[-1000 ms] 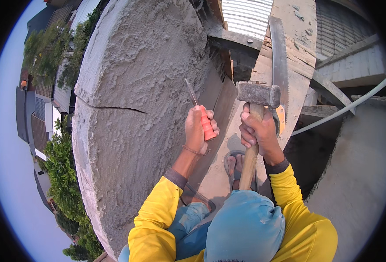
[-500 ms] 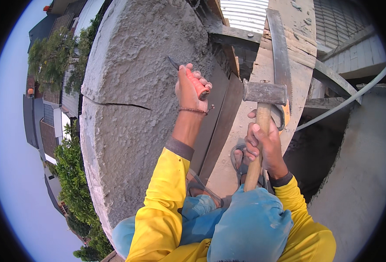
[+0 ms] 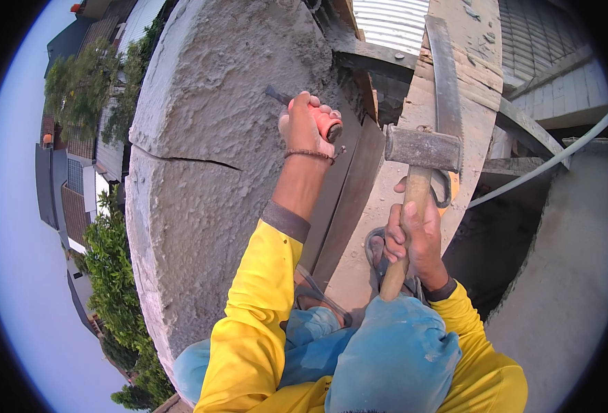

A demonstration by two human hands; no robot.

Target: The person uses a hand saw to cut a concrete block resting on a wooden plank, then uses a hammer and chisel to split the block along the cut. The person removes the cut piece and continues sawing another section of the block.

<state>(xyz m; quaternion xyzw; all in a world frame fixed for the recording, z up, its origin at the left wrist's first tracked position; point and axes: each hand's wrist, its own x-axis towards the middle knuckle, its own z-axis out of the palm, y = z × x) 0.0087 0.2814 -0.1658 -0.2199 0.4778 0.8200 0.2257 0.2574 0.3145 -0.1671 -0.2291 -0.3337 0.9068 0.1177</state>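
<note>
My left hand (image 3: 307, 127) is wrapped round the red handle of a cold chisel (image 3: 327, 124). Its dark flat blade points up and left at the rough concrete wall (image 3: 208, 103); I cannot tell whether the tip touches. In my right hand (image 3: 419, 237) is a club hammer (image 3: 422, 149), gripped along its wooden handle, head upward and apart from the chisel. Behind the hammer head, a handsaw (image 3: 443, 76) with an orange-and-black handle lies on a wooden plank (image 3: 470, 103).
A dark crack (image 3: 187, 161) runs across the wall left of my arm. Right of the plank is a dark opening (image 3: 500, 227), with a pale hose (image 3: 545, 165) curving above it. Stone chips (image 3: 470, 12) lie on the plank's far end. Trees (image 3: 115, 268) and houses stand beyond the wall.
My left hand has shifted slightly to the right and turned, so the chisel's blade shows its flat face. The hammer head has tilted slightly, its right end lower.
</note>
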